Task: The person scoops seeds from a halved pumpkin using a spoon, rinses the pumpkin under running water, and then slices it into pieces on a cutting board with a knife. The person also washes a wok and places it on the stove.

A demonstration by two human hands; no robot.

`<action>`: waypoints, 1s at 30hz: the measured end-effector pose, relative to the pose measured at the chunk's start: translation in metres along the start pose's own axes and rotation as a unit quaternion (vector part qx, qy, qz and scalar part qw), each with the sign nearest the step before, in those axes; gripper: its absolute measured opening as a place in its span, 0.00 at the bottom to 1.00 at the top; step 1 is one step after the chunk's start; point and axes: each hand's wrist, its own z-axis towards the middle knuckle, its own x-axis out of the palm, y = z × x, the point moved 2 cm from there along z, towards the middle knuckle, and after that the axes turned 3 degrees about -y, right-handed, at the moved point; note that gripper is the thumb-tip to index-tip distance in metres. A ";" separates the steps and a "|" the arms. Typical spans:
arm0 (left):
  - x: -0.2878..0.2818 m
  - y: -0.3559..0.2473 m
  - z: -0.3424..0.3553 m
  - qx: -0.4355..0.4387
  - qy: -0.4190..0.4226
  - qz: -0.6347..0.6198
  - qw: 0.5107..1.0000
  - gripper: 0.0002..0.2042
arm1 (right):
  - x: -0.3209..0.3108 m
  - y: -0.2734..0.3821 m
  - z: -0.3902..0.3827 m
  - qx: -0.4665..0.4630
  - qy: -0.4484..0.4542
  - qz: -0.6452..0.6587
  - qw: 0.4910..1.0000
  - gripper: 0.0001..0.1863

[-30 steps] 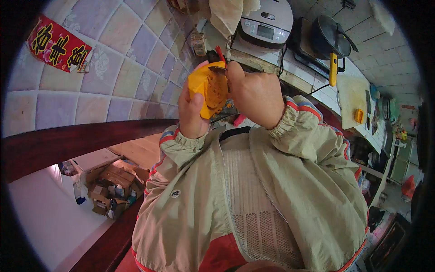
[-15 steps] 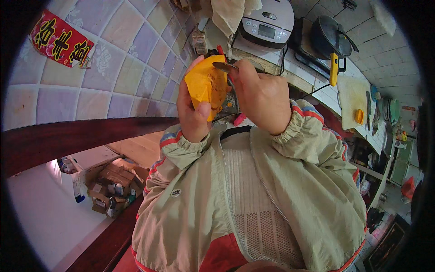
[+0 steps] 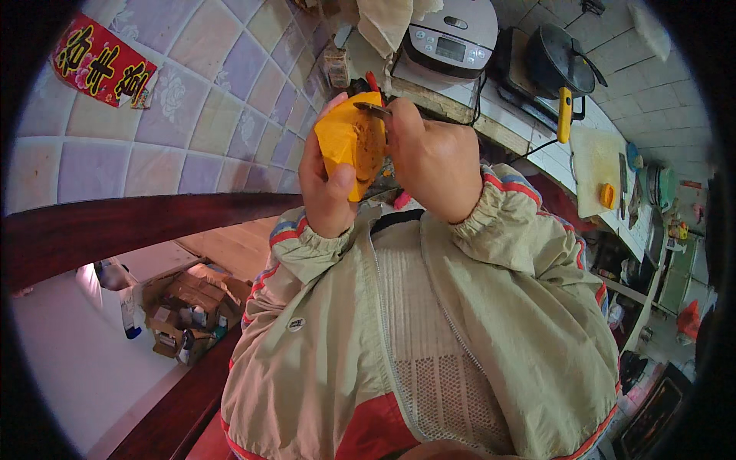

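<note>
My left hand [image 3: 326, 192] is wrapped round a peeled orange piece of pumpkin [image 3: 337, 146], thumb on its near side. The pumpkin's rough, darker hollow faces right. In my right hand [image 3: 438, 165] is a metal spoon [image 3: 371, 108], its handle hidden by my closed fingers. The spoon's tip touches the upper part of the hollow, and the bowl is seen nearly edge-on. Both hands are close together, in front of my chest. What lies directly below the pumpkin is mostly hidden by my hands.
A rice cooker [image 3: 451, 42] stands on the counter beyond my right hand. Further right are a dark pan [image 3: 553, 61] with a yellow handle and a cutting board [image 3: 594, 161] bearing another orange piece [image 3: 607, 196] and a knife [image 3: 622, 176]. A tiled wall [image 3: 192, 107] rises at left.
My right hand has shifted slightly left, and the spoon has turned from showing its bowl to nearly edge-on. Loose orange pulp hanging at the pumpkin's lower right edge no longer shows.
</note>
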 end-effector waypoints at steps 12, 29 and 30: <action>-0.002 0.004 -0.001 -0.023 -0.021 -0.046 0.998 0.33 | 0.015 -0.010 -0.015 0.027 0.062 0.036 0.997 0.07; -0.011 0.021 -0.003 -0.035 -0.090 -0.004 0.995 0.28 | 0.041 -0.024 -0.026 0.132 0.161 0.162 0.965 0.08; -0.010 0.021 -0.002 -0.035 -0.089 -0.013 0.995 0.28 | 0.040 -0.023 -0.025 0.125 0.166 0.130 0.969 0.08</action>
